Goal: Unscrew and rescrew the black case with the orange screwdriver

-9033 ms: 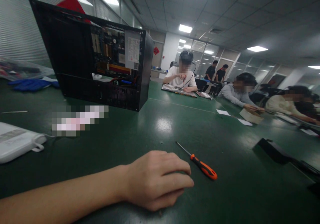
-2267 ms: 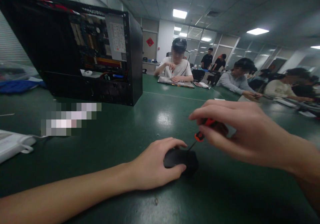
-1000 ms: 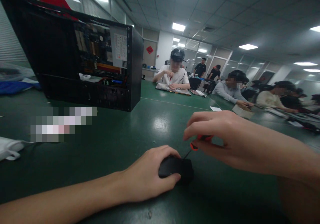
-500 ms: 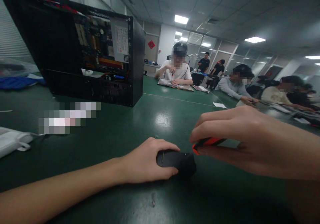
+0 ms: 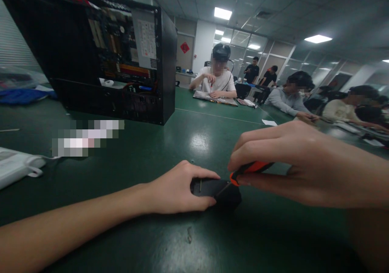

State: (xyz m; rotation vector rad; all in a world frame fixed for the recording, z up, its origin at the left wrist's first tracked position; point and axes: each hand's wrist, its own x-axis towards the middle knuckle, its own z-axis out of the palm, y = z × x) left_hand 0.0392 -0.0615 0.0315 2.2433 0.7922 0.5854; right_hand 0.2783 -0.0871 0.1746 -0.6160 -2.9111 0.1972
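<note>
Black part point(image 5: 228, 198) is lying on the green desk point(image 5: 127, 240), a little below the centre of the view; all clock directions are counted from this part. The desk is the largest thing and reaches far back into the room. At twelve o'clock, on its far side, a person point(image 5: 227, 81) in a white top bends over a flat panel point(image 5: 214, 97). Next comes the computer case point(image 5: 79, 62), standing between ten and eleven o'clock, and one side of it shows the boards inside. Near nine o'clock there is a white device point(image 5: 15, 169) with a small loop, cut by the left border.

The left hand point(image 5: 178, 188) comes from nine o'clock. Its grip is parted only as wide as the part: the thumb is on the near side, a finger on the far side, and the part is held between them. The right hand point(image 5: 291, 159) is at two o'clock, its grip closed to a pinch around the orange and black handle of the screwdriver point(image 5: 257, 167). Its thin shaft slants toward eight o'clock, over the part; whether the tip touches, I cannot tell. Smallest is a short pale line point(image 5: 200, 186) on the part, beside the left hand.
</note>
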